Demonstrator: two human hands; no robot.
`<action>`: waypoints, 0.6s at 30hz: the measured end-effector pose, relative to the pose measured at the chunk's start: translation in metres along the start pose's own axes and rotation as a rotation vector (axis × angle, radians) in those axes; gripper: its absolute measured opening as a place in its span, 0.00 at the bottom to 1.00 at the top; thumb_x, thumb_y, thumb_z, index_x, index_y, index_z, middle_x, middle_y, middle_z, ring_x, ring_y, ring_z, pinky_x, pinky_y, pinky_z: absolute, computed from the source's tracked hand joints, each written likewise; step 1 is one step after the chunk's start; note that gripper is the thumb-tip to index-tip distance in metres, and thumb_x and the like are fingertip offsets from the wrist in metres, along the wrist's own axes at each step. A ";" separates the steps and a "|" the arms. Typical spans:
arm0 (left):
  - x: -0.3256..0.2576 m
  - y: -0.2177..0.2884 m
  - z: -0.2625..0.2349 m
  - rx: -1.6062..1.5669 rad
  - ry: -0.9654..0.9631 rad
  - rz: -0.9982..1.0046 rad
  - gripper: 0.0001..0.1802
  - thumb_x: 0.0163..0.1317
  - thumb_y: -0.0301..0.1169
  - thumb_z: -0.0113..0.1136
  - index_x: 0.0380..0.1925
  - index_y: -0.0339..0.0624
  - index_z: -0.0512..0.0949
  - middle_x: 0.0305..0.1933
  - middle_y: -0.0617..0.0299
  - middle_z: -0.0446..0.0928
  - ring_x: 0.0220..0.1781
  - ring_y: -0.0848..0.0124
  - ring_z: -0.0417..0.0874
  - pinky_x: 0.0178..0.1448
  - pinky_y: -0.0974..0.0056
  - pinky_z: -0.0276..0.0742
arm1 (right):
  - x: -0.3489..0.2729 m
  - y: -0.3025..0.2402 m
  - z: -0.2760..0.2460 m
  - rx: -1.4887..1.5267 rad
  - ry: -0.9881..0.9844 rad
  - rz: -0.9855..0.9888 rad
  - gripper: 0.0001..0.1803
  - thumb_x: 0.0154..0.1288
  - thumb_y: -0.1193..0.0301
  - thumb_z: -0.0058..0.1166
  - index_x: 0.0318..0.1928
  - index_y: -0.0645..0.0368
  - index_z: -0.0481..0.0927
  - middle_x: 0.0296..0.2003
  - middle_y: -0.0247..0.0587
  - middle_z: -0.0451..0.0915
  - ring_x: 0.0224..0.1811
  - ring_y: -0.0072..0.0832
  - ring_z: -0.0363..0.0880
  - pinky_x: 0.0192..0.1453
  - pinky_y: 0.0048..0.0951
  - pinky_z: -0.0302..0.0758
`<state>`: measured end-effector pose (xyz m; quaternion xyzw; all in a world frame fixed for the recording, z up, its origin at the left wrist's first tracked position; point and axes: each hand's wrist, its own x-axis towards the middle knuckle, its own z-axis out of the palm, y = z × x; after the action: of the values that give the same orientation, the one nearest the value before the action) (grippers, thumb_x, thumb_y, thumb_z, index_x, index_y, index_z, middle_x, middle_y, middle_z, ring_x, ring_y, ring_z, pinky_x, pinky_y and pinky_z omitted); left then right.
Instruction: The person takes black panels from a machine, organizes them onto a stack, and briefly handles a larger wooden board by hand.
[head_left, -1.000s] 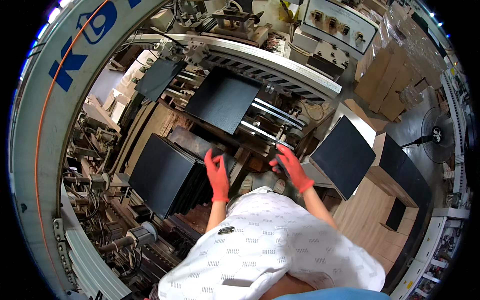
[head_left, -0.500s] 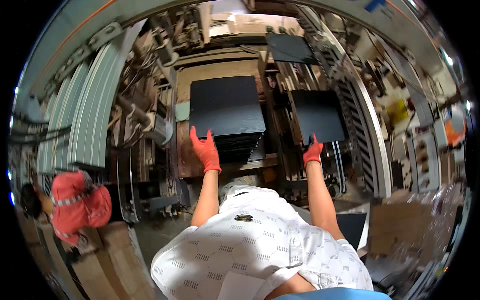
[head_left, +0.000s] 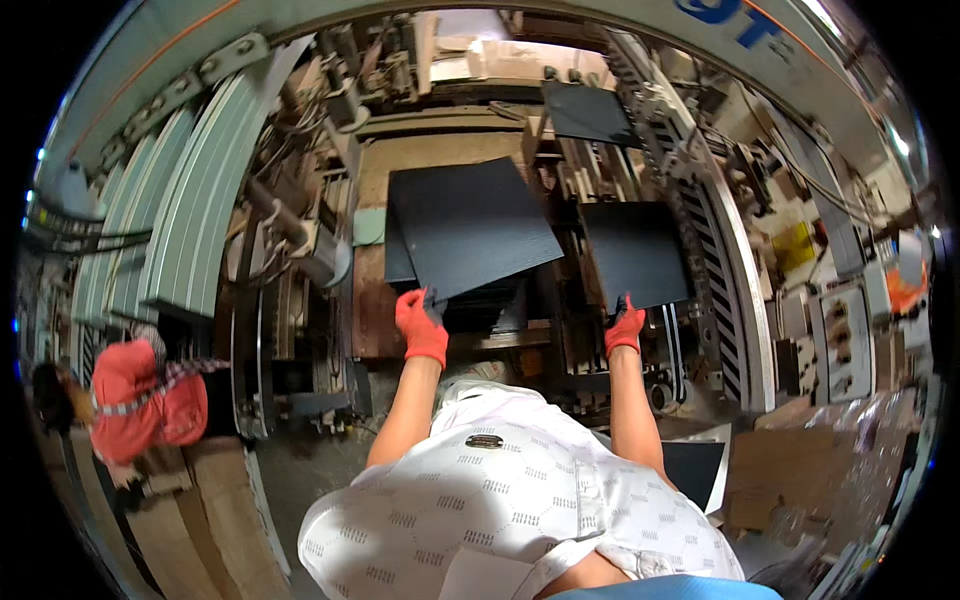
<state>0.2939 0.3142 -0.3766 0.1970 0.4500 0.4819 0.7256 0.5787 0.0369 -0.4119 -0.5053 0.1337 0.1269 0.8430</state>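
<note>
A: Start close in. What are the hands doing?

B: Both wear orange-red gloves. The left hand [head_left: 422,326] is closed on the near corner of a dark sheet [head_left: 470,225], thumb on top, and the sheet tilts up off the stack [head_left: 490,305] below it. The right hand [head_left: 624,327] rests at the near edge of a second dark sheet [head_left: 633,255], just right of the first; fingers lie over the edge, but I cannot tell whether it truly grips or only touches.

A: How would that first sheet handle?

B: My guess is thin, stiff and fairly light. It keeps flat while held by one corner. The surface looks smooth and matte, so it could slip in a glove, and a corner grip will let it swing. Holding two opposite edges would steady it; the corners look like the part to chip.

A: And past it?

B: Beyond the first sheet lies a tan board [head_left: 440,150], and further on a third dark sheet [head_left: 588,112] sits on the machine rails [head_left: 700,220]. Far to the left of the first sheet, a person in a red top [head_left: 140,390] stands by ribbed grey panels [head_left: 190,220].
</note>
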 end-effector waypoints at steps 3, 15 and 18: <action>-0.021 0.006 -0.017 -0.010 -0.199 -0.192 0.25 0.59 0.22 0.60 0.57 0.43 0.67 0.43 0.56 0.75 0.44 0.60 0.78 0.47 0.58 0.78 | -0.041 -0.009 -0.003 -0.080 0.024 -0.092 0.15 0.67 0.69 0.55 0.52 0.53 0.71 0.40 0.37 0.79 0.30 0.34 0.78 0.27 0.35 0.73; -0.071 0.034 0.108 0.488 -0.554 0.008 0.22 0.61 0.26 0.65 0.55 0.34 0.74 0.51 0.59 0.78 0.48 0.69 0.79 0.54 0.63 0.75 | -0.204 -0.101 -0.108 -0.942 0.013 -0.639 0.34 0.45 0.82 0.64 0.58 0.59 0.75 0.56 0.48 0.72 0.56 0.45 0.73 0.58 0.37 0.73; -0.068 0.007 0.142 0.522 -0.670 -0.008 0.19 0.61 0.26 0.64 0.52 0.35 0.75 0.48 0.60 0.79 0.47 0.69 0.78 0.52 0.64 0.75 | -0.256 -0.092 -0.160 -1.259 0.201 -0.753 0.32 0.44 0.78 0.66 0.56 0.60 0.77 0.58 0.52 0.74 0.62 0.51 0.71 0.69 0.42 0.65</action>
<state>0.4006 0.2790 -0.2665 0.5180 0.2967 0.2584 0.7595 0.3568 -0.1668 -0.3188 -0.9140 -0.0700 -0.1650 0.3639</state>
